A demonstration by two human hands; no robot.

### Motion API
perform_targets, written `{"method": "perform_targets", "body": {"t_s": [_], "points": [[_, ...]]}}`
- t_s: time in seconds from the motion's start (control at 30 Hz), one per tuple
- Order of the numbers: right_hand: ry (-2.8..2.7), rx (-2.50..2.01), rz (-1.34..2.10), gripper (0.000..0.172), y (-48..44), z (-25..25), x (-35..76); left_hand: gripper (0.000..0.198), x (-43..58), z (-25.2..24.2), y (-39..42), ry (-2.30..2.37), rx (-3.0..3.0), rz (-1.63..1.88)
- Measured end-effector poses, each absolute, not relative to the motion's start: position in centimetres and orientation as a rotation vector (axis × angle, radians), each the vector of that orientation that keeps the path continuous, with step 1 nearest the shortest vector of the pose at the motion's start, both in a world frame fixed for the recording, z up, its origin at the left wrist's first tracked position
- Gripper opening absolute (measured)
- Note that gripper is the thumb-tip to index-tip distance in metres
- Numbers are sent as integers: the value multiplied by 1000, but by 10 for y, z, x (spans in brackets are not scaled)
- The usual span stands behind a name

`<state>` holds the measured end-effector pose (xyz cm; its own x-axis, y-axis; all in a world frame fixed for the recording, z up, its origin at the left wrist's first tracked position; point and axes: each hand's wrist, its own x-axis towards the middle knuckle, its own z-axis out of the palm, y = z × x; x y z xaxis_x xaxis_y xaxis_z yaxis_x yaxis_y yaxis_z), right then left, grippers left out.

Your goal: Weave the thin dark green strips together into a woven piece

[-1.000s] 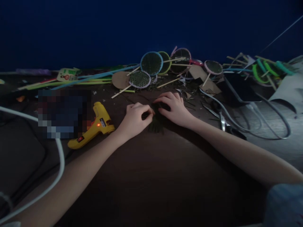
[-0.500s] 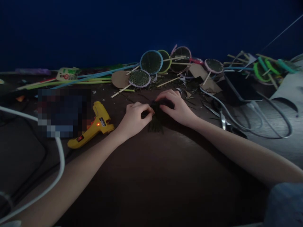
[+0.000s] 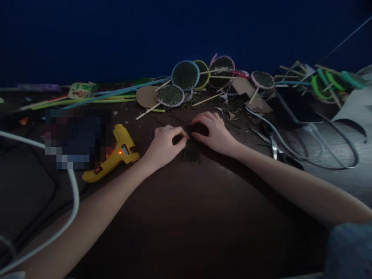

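Observation:
A dark green bundle of thin strips lies on the dark table between my two hands. My left hand pinches its left edge with curled fingers. My right hand presses and grips its top from the right, fingers bent over it. Much of the bundle is hidden under the fingers. A yellow glue gun with a lit red lamp rests just left of my left hand.
Small round woven racket shapes on sticks, cardboard discs and long coloured straws pile along the back. Scissors and grey cables lie at the right. A white cable curves at the left beside a blurred patch.
Both hands stay on the green bundle; the right hand's fingers shifted slightly over it. The view drifted a little. Nothing was let go.

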<state>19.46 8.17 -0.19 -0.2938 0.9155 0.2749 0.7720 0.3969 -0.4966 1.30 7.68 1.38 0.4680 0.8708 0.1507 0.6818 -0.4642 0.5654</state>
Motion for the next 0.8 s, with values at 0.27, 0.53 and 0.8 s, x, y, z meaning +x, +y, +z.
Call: {"method": "perform_targets", "body": {"t_s": [0.27,0.53,0.8], "points": [[-2147,-1521,358,26,80,1,192,11,13,14,77,1308,2297,580],[-2143,-1521,372,23,81,0,192,11,13,15,76,1299,2302,571],[-2116,-1484,373,19,83,-3,193,12,13,15,76,1305,2298,562]]}}
